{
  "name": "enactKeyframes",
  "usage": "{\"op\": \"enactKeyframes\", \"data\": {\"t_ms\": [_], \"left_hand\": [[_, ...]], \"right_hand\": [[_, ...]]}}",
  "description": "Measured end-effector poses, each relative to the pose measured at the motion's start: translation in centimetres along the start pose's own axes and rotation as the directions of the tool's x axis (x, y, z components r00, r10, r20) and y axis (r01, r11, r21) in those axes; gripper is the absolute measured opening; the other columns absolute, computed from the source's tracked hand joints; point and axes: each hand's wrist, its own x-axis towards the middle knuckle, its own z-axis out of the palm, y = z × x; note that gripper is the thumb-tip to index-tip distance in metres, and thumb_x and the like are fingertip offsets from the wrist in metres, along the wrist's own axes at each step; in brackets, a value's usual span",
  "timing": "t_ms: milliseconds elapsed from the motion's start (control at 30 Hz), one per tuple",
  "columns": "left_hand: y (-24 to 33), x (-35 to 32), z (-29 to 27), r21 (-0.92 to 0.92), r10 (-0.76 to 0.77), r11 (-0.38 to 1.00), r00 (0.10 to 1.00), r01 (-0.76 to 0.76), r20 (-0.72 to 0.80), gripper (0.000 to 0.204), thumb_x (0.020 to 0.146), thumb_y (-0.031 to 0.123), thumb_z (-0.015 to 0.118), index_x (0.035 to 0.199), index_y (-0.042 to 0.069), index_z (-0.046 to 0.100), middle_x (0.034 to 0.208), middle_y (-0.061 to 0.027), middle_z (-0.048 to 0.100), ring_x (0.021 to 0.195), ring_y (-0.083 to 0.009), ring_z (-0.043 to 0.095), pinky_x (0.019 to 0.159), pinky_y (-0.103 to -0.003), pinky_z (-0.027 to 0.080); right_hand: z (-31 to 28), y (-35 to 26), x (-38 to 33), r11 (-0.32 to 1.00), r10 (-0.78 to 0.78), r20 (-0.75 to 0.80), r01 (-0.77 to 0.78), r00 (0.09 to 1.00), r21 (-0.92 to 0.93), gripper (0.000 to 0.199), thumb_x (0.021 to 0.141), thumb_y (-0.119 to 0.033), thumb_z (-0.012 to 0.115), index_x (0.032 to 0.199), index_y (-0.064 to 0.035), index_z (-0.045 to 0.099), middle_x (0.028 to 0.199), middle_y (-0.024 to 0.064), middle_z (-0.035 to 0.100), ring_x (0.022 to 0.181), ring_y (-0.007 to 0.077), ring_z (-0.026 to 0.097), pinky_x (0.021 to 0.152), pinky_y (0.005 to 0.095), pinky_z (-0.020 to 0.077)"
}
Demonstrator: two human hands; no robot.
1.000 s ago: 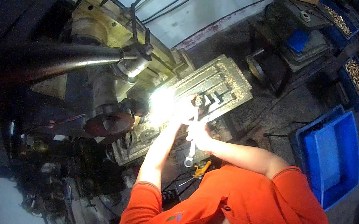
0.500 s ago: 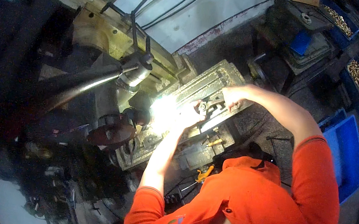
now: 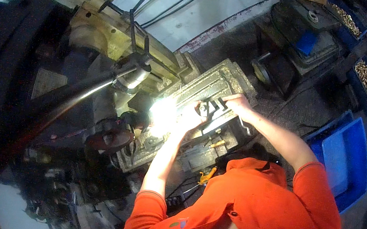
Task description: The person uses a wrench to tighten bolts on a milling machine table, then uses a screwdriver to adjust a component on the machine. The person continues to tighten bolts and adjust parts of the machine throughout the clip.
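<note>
Blue bin (image 3: 357, 156), yellow-handled tool (image 3: 207, 175), glare (image 3: 163, 113) washing over left hand (image 3: 191, 117)

Shifted the right hand (image 3: 239, 105) from beside the left hand (image 3: 192, 116) out to the black clamp pieces (image 3: 221, 103). Since half a second ago, drew the right forearm (image 3: 279, 136) lower. Brought into sight a slim metal rod (image 3: 244, 128), possibly the earlier wrench. Uncovered, since a second ago, a brass-coloured handle (image 3: 218, 143).
</note>
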Motion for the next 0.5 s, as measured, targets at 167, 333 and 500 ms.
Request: {"op": "enactKeyframes", "data": {"t_ms": [167,333,500], "left_hand": [[0.5,0.4,0.3,0.012,0.004,1.000,0.999,-0.004,0.042,0.052,0.056,0.012,0.068,0.104,-0.002,0.053,0.088,-0.0092,0.062,0.080,-0.0149,0.058,0.074,-0.027,0.046],[0.4,-0.1,0.3,-0.080,0.006,0.997,0.999,-0.002,0.047,0.051,0.056,0.005,0.067,0.104,-0.002,0.051,0.086,-0.0064,0.059,0.079,-0.0122,0.056,0.073,-0.025,0.046],[0.9,0.6,0.6,-0.138,0.049,0.990,0.997,-0.040,0.063,0.050,0.056,0.004,0.066,0.103,0.000,0.051,0.084,-0.0062,0.058,0.077,-0.0113,0.055,0.071,-0.024,0.045]], "right_hand": [[2.3,3.5,1.2,0.999,0.034,-0.048,-0.034,0.998,-0.013,0.048,0.066,-0.008,0.062,0.112,0.0027,0.054,0.081,0.0090,0.063,0.063,0.0100,0.057,0.053,0.0220,0.0446],[3.2,1.1,0.1,0.982,0.104,0.035,-0.097,0.994,-0.160,0.051,0.064,-0.010,0.066,0.112,0.0054,0.053,0.093,0.0164,0.063,0.071,0.0145,0.061,0.062,0.0225,0.0487],[2.5,4.4,2.5,0.828,-0.143,0.020,0.131,0.989,-0.545,0.038,0.063,-0.016,0.069,0.099,-0.0057,0.064,0.105,0.0124,0.060,0.076,0.0160,0.063,0.066,0.0230,0.0508]]}}
